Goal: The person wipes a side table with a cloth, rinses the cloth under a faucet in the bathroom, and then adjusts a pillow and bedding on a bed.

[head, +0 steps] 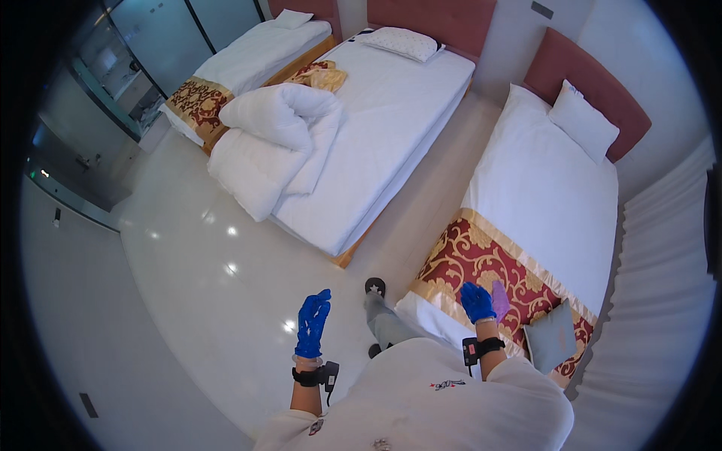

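My left hand (313, 322), in a blue glove, is raised over the tiled floor with nothing in it. Its thumb stands a little apart from the slightly bent fingers. To the right, my right hand (478, 303), gloved in blue too, appears over the foot of the nearest bed with its fingers bent. Right beside it shows a purple cloth (500, 301); whether the hand grips it or it lies on the bed behind, I cannot tell. Beneath is a red and gold bed runner (471, 253) across the white bedding (544, 175). A grey-blue cushion (551, 338) rests on the runner.
A rumpled white duvet (271, 141) lies on the middle bed (389, 129), whose wooden corner (343, 259) juts toward my foot (375, 287). A third bed (254, 56) stands beyond, by glass panels (158, 39). White curtains (643, 304) hang at the right.
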A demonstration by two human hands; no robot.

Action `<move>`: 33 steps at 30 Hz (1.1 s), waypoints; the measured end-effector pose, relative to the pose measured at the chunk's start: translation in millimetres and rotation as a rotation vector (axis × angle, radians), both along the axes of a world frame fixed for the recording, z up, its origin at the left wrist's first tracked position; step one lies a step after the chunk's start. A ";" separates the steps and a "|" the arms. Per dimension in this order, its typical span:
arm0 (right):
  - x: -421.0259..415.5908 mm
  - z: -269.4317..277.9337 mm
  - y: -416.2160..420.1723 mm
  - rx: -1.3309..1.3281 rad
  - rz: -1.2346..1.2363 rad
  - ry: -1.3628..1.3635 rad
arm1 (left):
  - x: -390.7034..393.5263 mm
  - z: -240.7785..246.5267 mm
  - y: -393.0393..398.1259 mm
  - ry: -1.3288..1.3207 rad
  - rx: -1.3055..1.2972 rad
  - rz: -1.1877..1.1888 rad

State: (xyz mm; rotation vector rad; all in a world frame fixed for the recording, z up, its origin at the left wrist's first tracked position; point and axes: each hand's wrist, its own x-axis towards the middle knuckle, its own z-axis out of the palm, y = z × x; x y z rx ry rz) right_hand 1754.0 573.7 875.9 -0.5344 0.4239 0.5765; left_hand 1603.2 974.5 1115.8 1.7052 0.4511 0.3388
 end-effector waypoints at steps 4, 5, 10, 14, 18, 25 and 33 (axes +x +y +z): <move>74.6 -80.1 -6.0 -0.952 0.077 -0.524 | 103.1 25.1 18.9 0.042 -0.120 0.076; 96.9 -77.9 6.1 -0.562 -0.085 -0.134 | 121.1 13.2 36.8 0.055 -0.170 0.099; 289.9 10.4 127.8 -0.337 -0.014 -0.357 | 265.6 -13.5 98.5 0.107 -0.136 0.183; 440.3 103.8 241.5 -0.904 0.329 -1.066 | 413.5 2.5 124.0 -0.085 -0.241 0.054; 533.4 152.8 282.8 -0.002 0.287 -0.575 | 565.4 -2.9 142.2 -0.070 -0.269 -0.044; 704.5 23.1 160.8 -0.925 0.105 -0.753 | 868.7 -20.4 122.6 -0.066 -0.346 -0.238; 767.0 -16.4 -40.0 -1.980 1.507 -0.557 | 1174.6 6.0 110.2 -0.068 -0.219 -0.336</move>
